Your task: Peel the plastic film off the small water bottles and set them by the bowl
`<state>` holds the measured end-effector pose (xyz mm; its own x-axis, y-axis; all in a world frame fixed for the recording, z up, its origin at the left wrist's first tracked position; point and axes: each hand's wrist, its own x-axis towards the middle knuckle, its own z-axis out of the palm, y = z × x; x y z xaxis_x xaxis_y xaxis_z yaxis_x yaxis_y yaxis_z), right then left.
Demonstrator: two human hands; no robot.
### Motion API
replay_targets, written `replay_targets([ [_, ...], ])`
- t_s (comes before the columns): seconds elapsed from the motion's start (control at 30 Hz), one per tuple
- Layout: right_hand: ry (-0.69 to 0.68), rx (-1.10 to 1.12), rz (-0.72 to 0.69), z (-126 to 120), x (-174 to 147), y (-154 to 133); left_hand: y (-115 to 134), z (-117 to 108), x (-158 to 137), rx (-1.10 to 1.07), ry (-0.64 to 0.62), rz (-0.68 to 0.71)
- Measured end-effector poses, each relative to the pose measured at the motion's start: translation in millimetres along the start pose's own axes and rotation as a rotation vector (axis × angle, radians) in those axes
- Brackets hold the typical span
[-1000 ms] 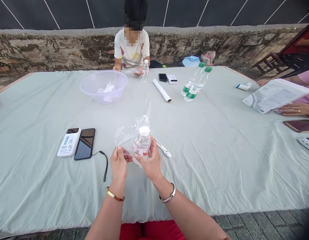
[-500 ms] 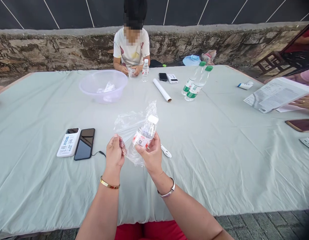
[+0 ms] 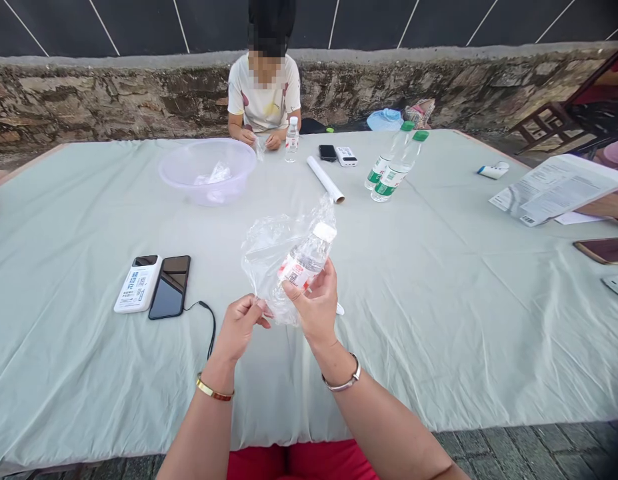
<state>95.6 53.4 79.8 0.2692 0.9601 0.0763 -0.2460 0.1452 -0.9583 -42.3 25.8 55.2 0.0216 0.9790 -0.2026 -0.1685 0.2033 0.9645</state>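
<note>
The right hand [image 3: 316, 308] grips a small water bottle [image 3: 305, 261] through a clear plastic bag [image 3: 269, 250], fingers closed around the bottle's lower body. The bottle tilts, its white cap [image 3: 324, 232] up and to the right, held above the table [image 3: 439, 320] near the middle of its near edge. The left hand [image 3: 241, 325] pinches the bag's lower edge between thumb and fingertips.

Handling, as a judgement: the bottle appears filled, so it is light but has some weight; its thin ribbed wall is likely to flex under pressure. Grip it at the labelled waist, where the red-and-white label gives friction. The bag is thin, crinkled, slippery film; it is soft and tears easily, so take it at an edge.

The table carries a pale green, creased cloth. Toward its left edge lie a white device [image 3: 137, 283] and a black phone [image 3: 170, 287] with a cord. Near the far edge stand a translucent bowl [image 3: 207, 171] and two green-capped bottles [image 3: 395, 170].
</note>
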Motion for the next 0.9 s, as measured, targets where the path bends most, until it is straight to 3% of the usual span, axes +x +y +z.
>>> replay_targets([
  [0.13, -0.156, 0.208, 0.210, -8, 9, -5, 3, -27, 3, -0.316, -0.041, -0.080],
  [0.3, -0.295, 0.360, 0.501, -15, 9, 2, 1, -49, -7, -0.473, -0.229, -0.206],
  [0.37, -0.323, 0.327, 0.546, -15, 7, 10, 0, -46, -10, -0.511, -0.203, -0.215],
  [0.43, -0.349, 0.226, 0.563, -14, 5, 20, -4, -39, -9, -0.418, -0.055, -0.240],
  [0.53, -0.340, 0.013, 0.547, -12, 3, 34, -18, -22, -4, -0.093, 0.331, -0.212],
  [0.6, -0.338, -0.157, 0.509, -13, 3, 41, -30, -12, -1, 0.076, 0.509, -0.112],
  [0.8, -0.522, -0.861, 0.259, -22, 3, 37, -46, 0, -2, 0.085, 0.541, -0.049],
  [0.9, -0.501, -1.135, 0.081, -20, -4, 27, -42, 1, -4, 0.060, 0.549, -0.037],
])
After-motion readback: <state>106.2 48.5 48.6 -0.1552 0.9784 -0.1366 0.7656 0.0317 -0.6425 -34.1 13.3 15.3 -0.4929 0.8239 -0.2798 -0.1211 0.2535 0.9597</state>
